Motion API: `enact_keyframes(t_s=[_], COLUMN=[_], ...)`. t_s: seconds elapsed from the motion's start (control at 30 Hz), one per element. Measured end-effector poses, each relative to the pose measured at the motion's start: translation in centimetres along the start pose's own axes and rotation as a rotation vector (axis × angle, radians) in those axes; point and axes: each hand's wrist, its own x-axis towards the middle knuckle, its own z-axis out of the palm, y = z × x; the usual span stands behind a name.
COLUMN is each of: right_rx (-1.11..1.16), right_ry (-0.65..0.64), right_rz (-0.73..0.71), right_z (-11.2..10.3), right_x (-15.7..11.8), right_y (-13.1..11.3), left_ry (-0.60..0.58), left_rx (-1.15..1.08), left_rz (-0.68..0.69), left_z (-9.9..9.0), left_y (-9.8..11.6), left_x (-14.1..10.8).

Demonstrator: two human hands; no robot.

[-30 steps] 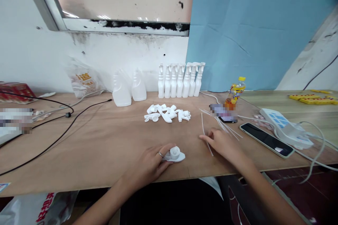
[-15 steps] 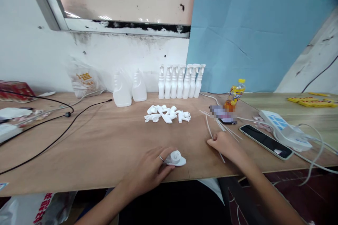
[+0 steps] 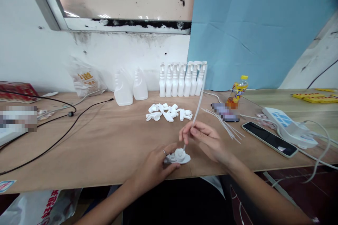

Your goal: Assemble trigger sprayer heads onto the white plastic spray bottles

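My left hand (image 3: 157,163) grips a white trigger spray head (image 3: 180,154) at the table's front edge, its round collar facing up. Between the fingers of my right hand (image 3: 204,139) is a thin white plastic tube (image 3: 200,100), tilted up and to the right. The tube's lower end is by the collar; I cannot tell whether it is inside. Farther back lies a pile of loose white spray heads (image 3: 169,112). More thin tubes (image 3: 228,130) lie on the table to the right of my right hand.
Several white spray bottles (image 3: 181,82) with heads stand in a row by the wall. Two headless bottles (image 3: 123,91) stand left of them. A drink bottle (image 3: 236,95), a phone (image 3: 269,139) and a power strip (image 3: 280,123) are at right. Black cables (image 3: 68,130) cross the left.
My right hand has lifted one tube from the table and brought it left, over the spray head. My left hand still holds the spray head, nearly in place.
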Motion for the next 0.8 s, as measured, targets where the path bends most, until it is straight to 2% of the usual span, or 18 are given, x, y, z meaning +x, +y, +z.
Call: enact_keyframes(t_s=[0.13, 0.23, 0.37, 0.6, 0.8], right_rx=[0.396, 0.496, 0.479, 0.466, 0.300], right_ry=[0.029, 0.011, 0.024, 0.013, 0.013], right_rz=[0.056, 0.079, 0.088, 0.085, 0.049], right_z=[2.1, 2.7, 2.6, 2.1, 2.9], right_x=[0.9, 1.0, 0.7, 0.5, 0.4], right_y=[1.4, 2.7, 3.8, 4.1, 5.1], left_ry=[-0.001, 0.001, -0.011, -0.015, -0.011], left_rx=[-0.006, -0.014, -0.066, -0.054, -0.046], left_rz=[-0.009, -0.026, -0.008, -0.017, 0.001], left_z=[0.0, 0.0, -0.1, 0.0, 0.1], left_y=[-0.2, -0.3, -0.3, -0.6, -0.9], left_x=[0.2, 0.3, 0.5, 0.4, 0.4])
